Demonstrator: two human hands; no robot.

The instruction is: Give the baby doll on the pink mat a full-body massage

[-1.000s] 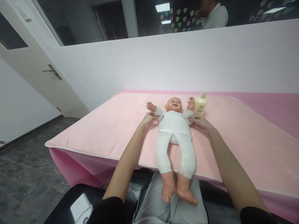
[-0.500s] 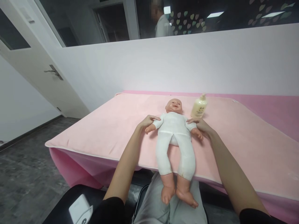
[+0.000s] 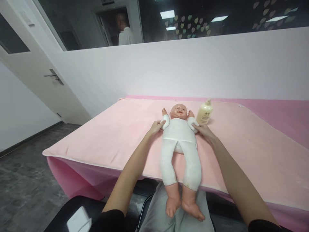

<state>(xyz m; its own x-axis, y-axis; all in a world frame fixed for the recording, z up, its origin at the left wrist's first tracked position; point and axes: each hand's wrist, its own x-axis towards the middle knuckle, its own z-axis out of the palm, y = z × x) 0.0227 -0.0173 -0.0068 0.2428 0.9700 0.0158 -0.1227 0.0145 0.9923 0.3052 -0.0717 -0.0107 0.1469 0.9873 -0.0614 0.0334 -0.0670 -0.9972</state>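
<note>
A baby doll (image 3: pixel 179 130) in white clothes lies on its back on the pink padded table (image 3: pixel 101 138), its feet hanging past the front edge. Both its arms are bent, with the hands raised beside the head. My left hand (image 3: pixel 157 126) pinches the doll's sleeve at the elbow on the left side. On the other side, my right hand (image 3: pixel 202 129) grips the other sleeve near the elbow. Just behind my right hand stands a pale yellow pump bottle (image 3: pixel 204 112).
A white wall with a dark window runs behind the table, and a person (image 3: pixel 125 32) shows in the glass. A door (image 3: pixel 38 64) is at the left. A white device (image 3: pixel 78 220) lies on a black seat at the lower left.
The doll's arms have swung from pointing down and outward to pointing up beside its head, with my hands still at the sleeves. The person in the glass has moved left.
</note>
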